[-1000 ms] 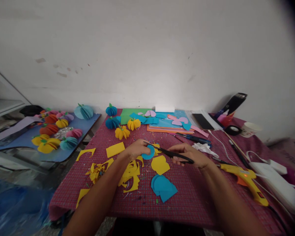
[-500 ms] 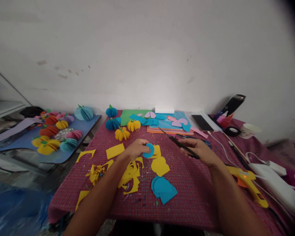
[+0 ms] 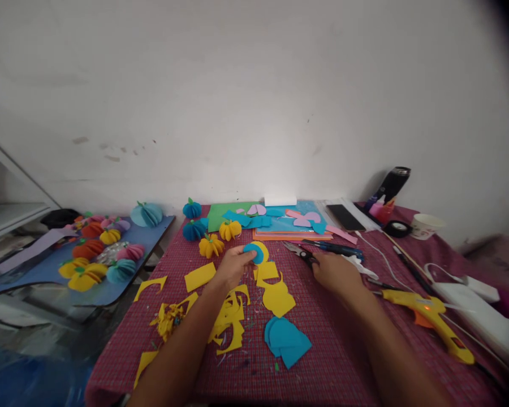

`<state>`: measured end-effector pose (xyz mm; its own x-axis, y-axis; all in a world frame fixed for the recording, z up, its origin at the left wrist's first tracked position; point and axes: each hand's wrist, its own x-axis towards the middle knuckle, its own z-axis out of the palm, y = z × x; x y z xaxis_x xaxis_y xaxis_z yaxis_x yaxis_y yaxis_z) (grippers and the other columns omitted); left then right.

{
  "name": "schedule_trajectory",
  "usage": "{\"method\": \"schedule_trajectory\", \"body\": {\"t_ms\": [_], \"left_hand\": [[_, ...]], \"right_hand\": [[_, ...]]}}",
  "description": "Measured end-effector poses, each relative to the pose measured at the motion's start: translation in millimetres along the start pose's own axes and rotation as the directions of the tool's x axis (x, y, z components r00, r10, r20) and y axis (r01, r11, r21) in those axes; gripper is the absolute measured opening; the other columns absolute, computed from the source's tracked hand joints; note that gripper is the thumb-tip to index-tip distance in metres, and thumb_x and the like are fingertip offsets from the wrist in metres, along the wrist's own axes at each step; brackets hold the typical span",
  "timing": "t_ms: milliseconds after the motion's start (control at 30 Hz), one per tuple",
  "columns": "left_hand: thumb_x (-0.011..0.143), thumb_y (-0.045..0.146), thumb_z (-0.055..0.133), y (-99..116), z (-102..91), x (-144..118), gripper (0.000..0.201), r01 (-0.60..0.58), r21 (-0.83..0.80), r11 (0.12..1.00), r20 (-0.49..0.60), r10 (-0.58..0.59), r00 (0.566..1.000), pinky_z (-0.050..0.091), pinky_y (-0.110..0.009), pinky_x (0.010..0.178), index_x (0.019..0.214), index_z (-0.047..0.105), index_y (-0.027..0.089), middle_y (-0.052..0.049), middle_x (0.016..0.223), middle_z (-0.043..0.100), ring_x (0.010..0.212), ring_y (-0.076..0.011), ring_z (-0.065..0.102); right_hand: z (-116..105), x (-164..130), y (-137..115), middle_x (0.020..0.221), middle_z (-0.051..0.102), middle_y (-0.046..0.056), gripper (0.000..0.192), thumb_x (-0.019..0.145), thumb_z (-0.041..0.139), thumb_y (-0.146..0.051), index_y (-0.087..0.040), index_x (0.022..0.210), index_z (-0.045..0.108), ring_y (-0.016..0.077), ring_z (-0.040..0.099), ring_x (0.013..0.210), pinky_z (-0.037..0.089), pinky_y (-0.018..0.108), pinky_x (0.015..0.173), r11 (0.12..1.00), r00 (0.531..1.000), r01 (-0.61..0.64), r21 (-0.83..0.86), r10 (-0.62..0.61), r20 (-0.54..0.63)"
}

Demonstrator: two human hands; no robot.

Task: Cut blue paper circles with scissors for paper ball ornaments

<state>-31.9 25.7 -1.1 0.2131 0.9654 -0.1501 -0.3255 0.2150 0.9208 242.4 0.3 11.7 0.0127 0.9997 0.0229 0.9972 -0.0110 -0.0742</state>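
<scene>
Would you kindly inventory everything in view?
Paper discs: two showing, blue, yellow, centre
Scissors: one, black handles, centre
Paper pieces: many, yellow, blue, centre
Paper pumpkins: four, blue, yellow, back
Other pumpkins: many, mixed, side table
Paper sheets: several, green, blue, orange, back
Phone: one, black, back
Flask: one, black, right
Cup: one, white, right
Tape roll: one, black, right
Glue gun: one, yellow, right
Long box: one, white, right
Side table: one, blue, left
Cloth: one, red checked, centre
Wall: one, white, back
Left hand: one, holding discs
Right hand: one, touching scissors
</scene>
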Motion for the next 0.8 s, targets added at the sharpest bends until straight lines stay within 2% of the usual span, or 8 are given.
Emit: {"method": "schedule_trajectory", "body": {"t_ms": [133, 233, 300, 400, 467, 567, 700, 800], "left_hand": [[0.061, 0.031, 0.082, 3.0, 1.1, 0.4, 0.036, 0.004, -0.104, 0.995, -0.053, -0.009, 0.999, 0.051, -0.027, 0.06, 0.088, 0.067, 0.011, -0.008, 0.081, 0.07, 0.066, -0.0152, 0.064], [0.062, 0.026, 0.08, 5.7, 1.3, 1.1, 0.036, -0.06, -0.176, 0.983, -0.113, 0.04, 0.993, 0.052, -0.028, 0.061, 0.09, 0.065, 0.012, -0.007, 0.079, 0.069, 0.066, -0.0153, 0.064], [0.062, 0.025, 0.079, 6.1, 0.4, 2.3, 0.035, -0.096, -0.192, 0.977, -0.16, 0.065, 0.985, 0.051, -0.029, 0.058, 0.091, 0.064, 0.012, -0.006, 0.077, 0.069, 0.063, -0.015, 0.063], [0.064, 0.026, 0.078, 5.9, -1.9, 4.2, 0.035, -0.124, -0.202, 0.971, -0.187, 0.086, 0.979, 0.052, -0.029, 0.06, 0.092, 0.063, 0.012, -0.006, 0.08, 0.069, 0.066, -0.0157, 0.065], [0.064, 0.027, 0.078, 6.8, -3.8, 5.2, 0.035, -0.147, -0.205, 0.968, -0.214, 0.103, 0.972, 0.052, -0.029, 0.06, 0.092, 0.063, 0.012, -0.006, 0.08, 0.069, 0.066, -0.0159, 0.065], [0.064, 0.027, 0.077, 10.8, -6.6, 5.8, 0.034, -0.199, -0.224, 0.954, -0.259, 0.138, 0.956, 0.051, -0.028, 0.059, 0.092, 0.062, 0.013, -0.005, 0.078, 0.068, 0.065, -0.0147, 0.064], [0.064, 0.027, 0.077, 16.8, -8.0, 4.7, 0.034, -0.24, -0.246, 0.939, -0.283, 0.167, 0.944, 0.05, -0.027, 0.059, 0.092, 0.062, 0.014, -0.004, 0.078, 0.067, 0.064, -0.0136, 0.063], [0.065, 0.029, 0.077, 20.2, -7.3, 2.3, 0.033, -0.262, -0.248, 0.933, -0.254, 0.198, 0.947, 0.049, -0.027, 0.059, 0.09, 0.062, 0.013, -0.004, 0.077, 0.067, 0.064, -0.0136, 0.062]], "right_hand": [[-1.9, -2.5, 3.2, 0.105, 0.069, 0.017, 0.037, 0.088, 0.044, -0.036, -0.021, 0.108, 0.07, 0.0325, 0.064, 0.095, 0.043, 0.04, 0.077, 0.999, 1.0, -0.016, -0.042, 0.016, -0.006], [-6.1, -6.5, -3.7, 0.101, 0.07, 0.016, 0.035, 0.088, 0.045, -0.037, -0.018, 0.101, 0.072, 0.03, 0.063, 0.094, 0.042, 0.038, 0.079, 0.998, 0.997, -0.056, 0.0, 0.056, -0.056], [-7.6, -10.3, -18.7, 0.098, 0.07, 0.013, 0.033, 0.09, 0.044, -0.035, -0.018, 0.097, 0.072, 0.026, 0.063, 0.092, 0.042, 0.033, 0.077, 0.989, 0.992, 0.078, 0.123, -0.065, -0.106], [-3.7, -16.7, -54.9, 0.091, 0.071, 0.007, 0.028, 0.09, 0.046, -0.032, -0.019, 0.088, 0.072, 0.0192, 0.062, 0.084, 0.042, 0.026, 0.071, 0.876, 0.936, 0.348, 0.335, -0.342, -0.077], [2.3, -20.1, -81.0, 0.086, 0.07, 0.009, 0.028, 0.087, 0.053, -0.038, -0.017, 0.083, 0.071, 0.0198, 0.061, 0.082, 0.041, 0.027, 0.071, 0.874, 0.914, 0.4, 0.275, -0.403, -0.047], [11.0, -21.7, -109.5, 0.09, 0.07, 0.014, 0.031, 0.084, 0.056, -0.042, -0.015, 0.083, 0.072, 0.0227, 0.062, 0.084, 0.04, 0.029, 0.071, 0.917, 0.922, 0.379, 0.124, -0.386, 0.042], [10.9, -16.9, -119.6, 0.089, 0.072, 0.013, 0.029, 0.085, 0.053, -0.037, -0.015, 0.084, 0.073, 0.0225, 0.064, 0.079, 0.037, 0.028, 0.064, 0.928, 0.918, 0.366, 0.069, -0.372, 0.136], [0.1, -15.7, -120.1, 0.088, 0.072, 0.012, 0.026, 0.085, 0.052, -0.031, -0.016, 0.083, 0.073, 0.0204, 0.064, 0.077, 0.036, 0.026, 0.061, 0.932, 0.925, 0.356, 0.062, -0.361, 0.121]]}}
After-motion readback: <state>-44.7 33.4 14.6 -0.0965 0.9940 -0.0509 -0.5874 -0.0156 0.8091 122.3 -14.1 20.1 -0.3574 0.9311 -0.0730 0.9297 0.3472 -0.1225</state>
